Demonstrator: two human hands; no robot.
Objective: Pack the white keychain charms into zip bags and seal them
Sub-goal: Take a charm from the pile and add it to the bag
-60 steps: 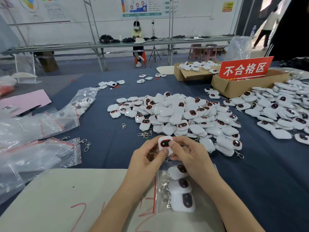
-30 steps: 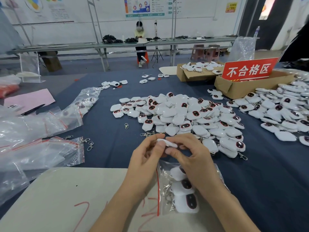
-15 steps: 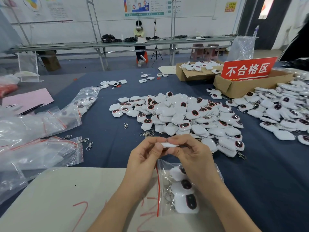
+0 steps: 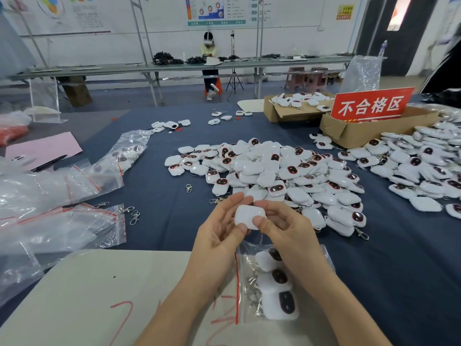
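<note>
The left hand [image 4: 219,233] and the right hand [image 4: 282,228] hold one charm [image 4: 249,216] together, each hand with the thumb on the near side and curled fingers on the far side. The charm is raised a little above the table, and its plain white back faces the camera. I think it is held like this so that the surface can be checked before packing. Directly under the hands lies the bag [image 4: 245,265], on a pale board [image 4: 99,295] with red marks. Its red zip strip is on the left side, and three charms [image 4: 279,303] lie inside in a row, dark faces up. I cannot tell whether the mouth is open, but the bag lies close, so the next charm has only a short way to go. The loose pile [image 4: 274,171] is just behind the hands on the blue cloth, within easy reach. The empty bags [image 4: 62,228] wait at the left, with some metal clasps [image 4: 134,216] beside them. Further right stands a box [image 4: 349,136] with a red sign [image 4: 371,106], apart from the pile, probably to keep rejected pieces separate.
</note>
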